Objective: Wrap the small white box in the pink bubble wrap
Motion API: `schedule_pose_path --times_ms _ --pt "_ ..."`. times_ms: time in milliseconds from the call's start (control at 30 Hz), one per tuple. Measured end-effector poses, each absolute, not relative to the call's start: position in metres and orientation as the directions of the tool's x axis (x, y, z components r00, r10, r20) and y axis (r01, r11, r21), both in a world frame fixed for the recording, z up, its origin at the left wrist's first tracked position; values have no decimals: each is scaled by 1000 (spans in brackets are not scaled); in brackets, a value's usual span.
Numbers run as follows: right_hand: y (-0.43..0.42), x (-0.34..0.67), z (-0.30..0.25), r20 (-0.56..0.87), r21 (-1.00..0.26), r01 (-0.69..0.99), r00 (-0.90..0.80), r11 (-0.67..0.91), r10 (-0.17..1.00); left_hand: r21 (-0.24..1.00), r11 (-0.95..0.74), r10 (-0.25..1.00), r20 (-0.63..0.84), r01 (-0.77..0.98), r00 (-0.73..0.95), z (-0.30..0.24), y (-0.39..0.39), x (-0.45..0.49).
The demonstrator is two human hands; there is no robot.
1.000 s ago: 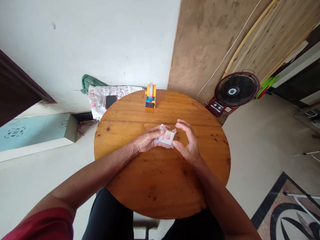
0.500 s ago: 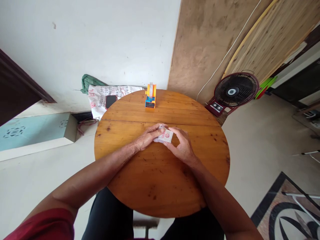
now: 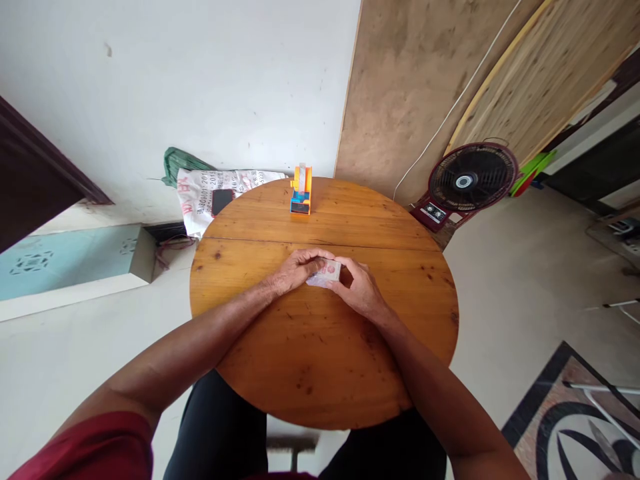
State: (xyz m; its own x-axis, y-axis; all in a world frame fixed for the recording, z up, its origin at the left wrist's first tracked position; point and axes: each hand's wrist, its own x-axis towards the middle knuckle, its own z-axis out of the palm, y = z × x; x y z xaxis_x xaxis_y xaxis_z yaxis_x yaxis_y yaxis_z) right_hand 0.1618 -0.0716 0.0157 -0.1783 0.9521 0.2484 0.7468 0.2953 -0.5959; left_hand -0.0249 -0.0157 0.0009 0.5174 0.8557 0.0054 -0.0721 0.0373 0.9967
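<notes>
A small white box (image 3: 332, 269) with red print is held between my two hands over the middle of the round wooden table (image 3: 310, 360). Clear plastic wrap (image 3: 317, 280) shows along its near left side. My left hand (image 3: 294, 272) grips the left end, its thumb lying across the top face. From the other side, my right hand (image 3: 364, 291) pinches the right end with its thumb at the near edge and its forefinger at the far edge. The fingers under the box are hidden.
An orange and blue tape dispenser (image 3: 301, 192) stands at the table's far edge. Behind the table on the left lie a white printed sack (image 3: 193, 200) and a dark flat object (image 3: 222, 201). A dark red fan (image 3: 465, 180) stands on the right.
The box has shifted slightly left, deeper into my left hand. My right hand has moved a little left along with it, and the plastic lies flatter below the box.
</notes>
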Motion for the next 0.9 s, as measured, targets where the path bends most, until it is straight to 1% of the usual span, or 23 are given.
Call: schedule_pose_path --times_ms 100,300,467,633,800,900 --pt "-71 162 17 226 -607 750 -155 264 962 999 -52 850 52 -14 525 1 -15 -27" --pt "-68 164 19 202 -616 738 -190 276 961 993 -118 829 82 30 554 5 -15 -29" --pt "-67 165 17 192 -622 730 -206 282 959 991 -126 826 80 43 558 7 -16 -29" --pt "-66 164 15 208 -638 713 -205 292 956 990 -140 834 115 4 539 6 -17 -28" --pt "-67 163 16 201 -636 718 -199 282 959 994 -109 821 94 -6 563 4 -16 -29" --pt "-69 162 17 199 -630 729 -181 268 963 993 -114 814 113 -34 570 2 -15 -29"
